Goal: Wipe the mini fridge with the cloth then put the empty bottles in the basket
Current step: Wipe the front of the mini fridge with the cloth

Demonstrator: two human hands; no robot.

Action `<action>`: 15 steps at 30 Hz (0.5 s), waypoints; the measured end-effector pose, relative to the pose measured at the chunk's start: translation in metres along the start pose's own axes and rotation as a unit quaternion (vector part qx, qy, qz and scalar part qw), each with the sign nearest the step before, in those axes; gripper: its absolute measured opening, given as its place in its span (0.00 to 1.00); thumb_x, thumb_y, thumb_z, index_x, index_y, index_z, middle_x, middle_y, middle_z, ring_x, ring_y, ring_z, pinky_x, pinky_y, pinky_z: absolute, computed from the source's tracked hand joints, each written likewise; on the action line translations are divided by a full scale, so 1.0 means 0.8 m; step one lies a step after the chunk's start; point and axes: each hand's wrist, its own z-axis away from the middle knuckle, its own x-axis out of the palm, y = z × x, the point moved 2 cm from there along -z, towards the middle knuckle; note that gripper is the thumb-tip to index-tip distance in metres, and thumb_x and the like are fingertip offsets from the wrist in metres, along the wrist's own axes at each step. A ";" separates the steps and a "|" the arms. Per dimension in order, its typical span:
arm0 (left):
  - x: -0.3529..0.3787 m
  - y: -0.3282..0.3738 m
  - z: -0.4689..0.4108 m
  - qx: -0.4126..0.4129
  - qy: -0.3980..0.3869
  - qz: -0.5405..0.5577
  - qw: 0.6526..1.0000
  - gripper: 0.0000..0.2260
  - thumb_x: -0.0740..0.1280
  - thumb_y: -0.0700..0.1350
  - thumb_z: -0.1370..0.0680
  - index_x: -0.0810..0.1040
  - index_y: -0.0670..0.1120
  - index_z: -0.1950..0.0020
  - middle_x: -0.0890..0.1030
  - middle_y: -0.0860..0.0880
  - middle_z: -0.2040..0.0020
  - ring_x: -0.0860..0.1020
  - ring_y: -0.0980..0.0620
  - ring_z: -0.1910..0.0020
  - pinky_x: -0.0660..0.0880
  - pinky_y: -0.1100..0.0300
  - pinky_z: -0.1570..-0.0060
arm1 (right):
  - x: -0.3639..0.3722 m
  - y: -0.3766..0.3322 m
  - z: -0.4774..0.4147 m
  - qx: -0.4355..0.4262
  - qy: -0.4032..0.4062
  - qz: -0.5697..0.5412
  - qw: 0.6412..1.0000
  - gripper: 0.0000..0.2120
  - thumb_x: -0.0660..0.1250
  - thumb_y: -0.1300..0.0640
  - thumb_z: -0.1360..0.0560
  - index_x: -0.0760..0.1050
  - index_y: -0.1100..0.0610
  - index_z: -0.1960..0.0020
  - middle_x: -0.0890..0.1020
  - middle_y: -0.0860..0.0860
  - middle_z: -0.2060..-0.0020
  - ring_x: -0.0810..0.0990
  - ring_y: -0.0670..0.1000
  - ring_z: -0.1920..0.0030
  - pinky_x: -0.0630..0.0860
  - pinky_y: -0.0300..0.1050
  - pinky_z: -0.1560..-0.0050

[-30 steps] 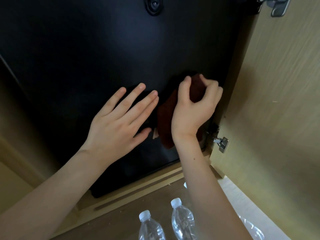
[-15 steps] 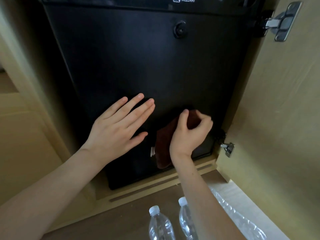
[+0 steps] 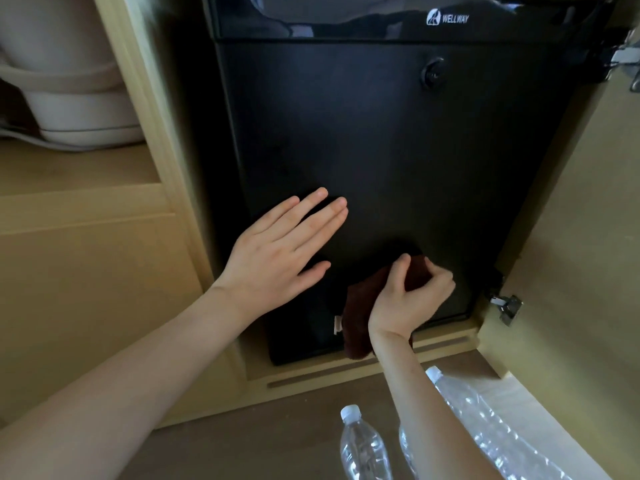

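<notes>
Cloth (image 3: 360, 317) gripped by right hand (image 3: 408, 299) low on mini fridge (image 3: 381, 150), left hand (image 3: 277, 258) spread flat, seemingly touching it

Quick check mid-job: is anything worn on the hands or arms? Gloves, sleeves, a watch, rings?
Nothing worn shows. The left hand and right hand are bare, with no gloves and no rings on the fingers in view. The left forearm and right forearm are uncovered to the frame edge, with no sleeve, watch or bracelet.
</notes>
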 end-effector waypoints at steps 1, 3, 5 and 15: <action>-0.001 -0.003 0.001 -0.003 0.001 0.002 1.000 0.30 0.63 0.54 0.19 0.61 0.44 0.20 0.62 0.48 0.21 0.59 0.48 0.21 0.55 0.53 0.22 | 0.006 -0.011 -0.001 -0.012 -0.009 -0.010 1.000 0.10 0.69 0.53 0.23 0.72 0.55 0.47 0.71 0.46 0.53 0.75 0.35 0.53 0.70 0.24 0.54; -0.004 -0.008 0.004 -0.014 0.004 0.003 1.000 0.30 0.63 0.54 0.19 0.61 0.44 0.20 0.62 0.48 0.21 0.57 0.48 0.21 0.53 0.53 0.21 | 0.017 -0.025 0.002 -0.033 -0.019 -0.013 0.999 0.11 0.68 0.49 0.24 0.72 0.54 0.46 0.70 0.45 0.53 0.75 0.41 0.55 0.71 0.27 0.55; -0.007 -0.011 0.007 -0.023 0.005 0.009 1.000 0.30 0.63 0.54 0.19 0.61 0.44 0.21 0.62 0.48 0.21 0.57 0.48 0.21 0.53 0.53 0.21 | 0.016 -0.021 0.015 -0.061 -0.023 0.012 0.998 0.14 0.68 0.51 0.24 0.73 0.59 0.45 0.70 0.47 0.52 0.73 0.44 0.55 0.71 0.28 0.54; -0.014 -0.017 0.012 -0.032 0.011 0.022 0.999 0.31 0.67 0.54 0.20 0.63 0.43 0.22 0.64 0.47 0.22 0.60 0.47 0.21 0.58 0.51 0.23 | 0.011 -0.007 0.058 0.053 -0.032 0.024 0.998 0.13 0.69 0.52 0.24 0.71 0.59 0.46 0.70 0.49 0.52 0.73 0.47 0.55 0.72 0.36 0.51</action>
